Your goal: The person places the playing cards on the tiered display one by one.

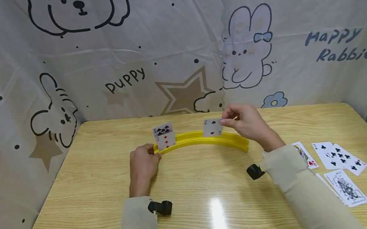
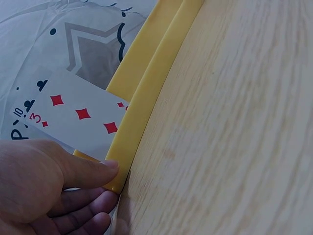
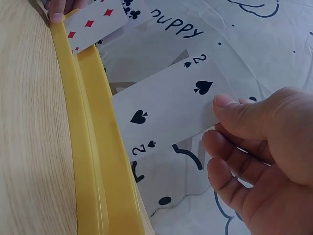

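A curved yellow card holder (image 1: 193, 138) lies on the table. My left hand (image 1: 142, 163) grips its left end, thumb on the front edge in the left wrist view. Beside that hand, a three of diamonds (image 2: 83, 113) stands in the holder, with a ten of clubs (image 1: 163, 129) rising behind it. Near the holder's right half, my right hand (image 1: 245, 122) pinches a two of spades (image 3: 168, 110) between thumb and fingers. The card's lower edge is at the holder's back wall; whether it touches the groove I cannot tell.
At the right of the table (image 1: 194, 178) lie several loose cards: a red-suited face card (image 1: 306, 156) partly under the right sleeve, club cards (image 1: 351, 158), and a joker-like card (image 1: 346, 187) over another. A printed cloth (image 1: 170, 39) hangs behind the table.
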A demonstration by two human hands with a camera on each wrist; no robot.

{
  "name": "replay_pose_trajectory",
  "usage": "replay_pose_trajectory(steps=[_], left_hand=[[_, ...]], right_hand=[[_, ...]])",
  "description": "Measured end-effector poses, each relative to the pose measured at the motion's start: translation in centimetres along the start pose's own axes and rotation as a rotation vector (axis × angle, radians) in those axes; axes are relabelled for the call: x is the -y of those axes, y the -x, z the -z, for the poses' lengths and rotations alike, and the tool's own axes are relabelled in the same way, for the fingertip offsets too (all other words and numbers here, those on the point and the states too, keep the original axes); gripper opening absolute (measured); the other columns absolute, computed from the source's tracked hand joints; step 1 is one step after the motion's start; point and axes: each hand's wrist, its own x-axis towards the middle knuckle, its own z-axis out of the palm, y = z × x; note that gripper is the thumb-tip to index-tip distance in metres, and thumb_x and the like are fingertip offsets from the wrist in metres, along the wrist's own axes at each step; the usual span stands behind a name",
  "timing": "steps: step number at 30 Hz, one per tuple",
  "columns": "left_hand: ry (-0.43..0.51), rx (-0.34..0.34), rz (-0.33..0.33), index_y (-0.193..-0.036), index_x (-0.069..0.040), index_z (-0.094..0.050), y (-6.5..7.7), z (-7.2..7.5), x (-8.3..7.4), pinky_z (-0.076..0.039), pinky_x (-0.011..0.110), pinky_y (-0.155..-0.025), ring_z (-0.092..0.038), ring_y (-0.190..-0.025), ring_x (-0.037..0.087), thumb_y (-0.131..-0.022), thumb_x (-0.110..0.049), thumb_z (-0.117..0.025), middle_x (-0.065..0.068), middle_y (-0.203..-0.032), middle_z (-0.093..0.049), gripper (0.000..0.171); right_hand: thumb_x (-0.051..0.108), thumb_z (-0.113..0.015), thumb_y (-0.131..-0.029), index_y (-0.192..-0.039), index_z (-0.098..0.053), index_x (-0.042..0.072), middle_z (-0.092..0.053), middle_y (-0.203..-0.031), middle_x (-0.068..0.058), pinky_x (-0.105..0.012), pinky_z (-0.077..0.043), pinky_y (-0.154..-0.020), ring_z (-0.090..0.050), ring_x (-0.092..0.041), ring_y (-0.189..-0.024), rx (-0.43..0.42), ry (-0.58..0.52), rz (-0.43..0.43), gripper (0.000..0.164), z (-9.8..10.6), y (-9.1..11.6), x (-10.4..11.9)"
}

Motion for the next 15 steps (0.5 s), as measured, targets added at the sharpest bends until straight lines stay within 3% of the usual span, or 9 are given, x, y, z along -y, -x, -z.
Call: replay_pose_trajectory(steps=[15], left_hand=[[0.001, 0.003, 0.005, -0.124, 0.004, -0.068, 0.2, 0.0, -0.1, -0.053, 0.042, -0.081, -0.065, -0.095, 0.026, -0.087, -0.008, -0.077, 0.017, -0.105, -0.071, 0.040]], right_hand=[[0.013, -0.071, -0.094, -0.094, -0.067, 0.006, -0.068, -0.094, -0.005, -0.038, -0.048, -0.069, -0.058, -0.025, -0.083, -0.003, -0.008, -0.009, 0.008, -1.7, -1.5, 1.0]])
